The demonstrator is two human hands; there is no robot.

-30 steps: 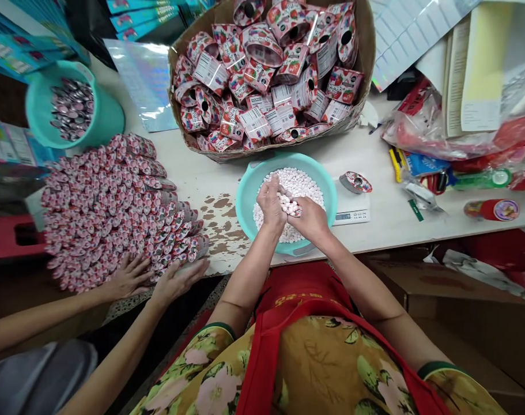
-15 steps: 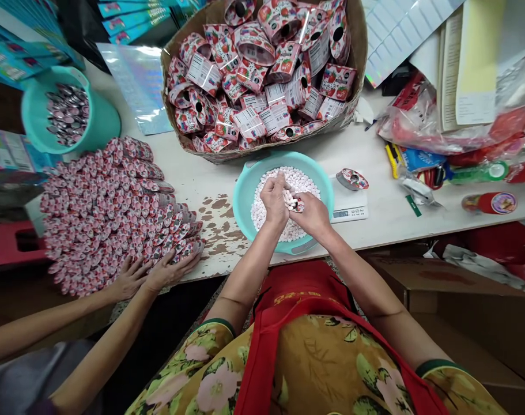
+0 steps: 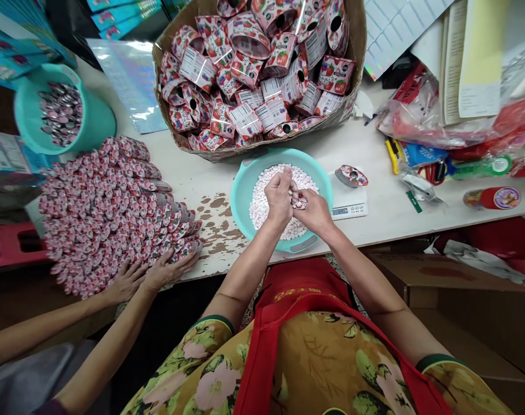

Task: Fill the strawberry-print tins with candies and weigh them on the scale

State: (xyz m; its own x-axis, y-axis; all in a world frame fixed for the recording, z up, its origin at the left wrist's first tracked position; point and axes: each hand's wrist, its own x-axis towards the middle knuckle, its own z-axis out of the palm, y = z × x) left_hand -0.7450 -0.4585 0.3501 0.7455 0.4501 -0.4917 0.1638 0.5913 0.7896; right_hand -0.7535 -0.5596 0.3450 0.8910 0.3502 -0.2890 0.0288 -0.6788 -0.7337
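My left hand [image 3: 280,199] is curled, thumb up, over a pale turquoise basin [image 3: 325,202]. Half a second ago white candies showed in it; now its contents are mostly hidden by the fingers. My right hand [image 3: 314,212] grips a small strawberry-printed candy case [image 3: 300,202], its opening close against the left fingers. Beneath both hands a layer of small white candies [image 3: 265,190] covers the basin's bottom. Another printed case [image 3: 351,176] lies on a digital scale [image 3: 351,210] just right of the basin.
A cardboard box [image 3: 219,154] heaped with printed cases stands behind the basin. To the left are packed rows of cases [image 3: 102,213], touched by another person's hands [image 3: 167,271], and a turquoise bucket [image 3: 95,118] of small shiny pieces. Bags, papers and a red-labelled jar [image 3: 491,197] lie right.
My left hand has tipped toward the case, and the white candies between the hands have gone from sight. The other person's hands stay at the rows.
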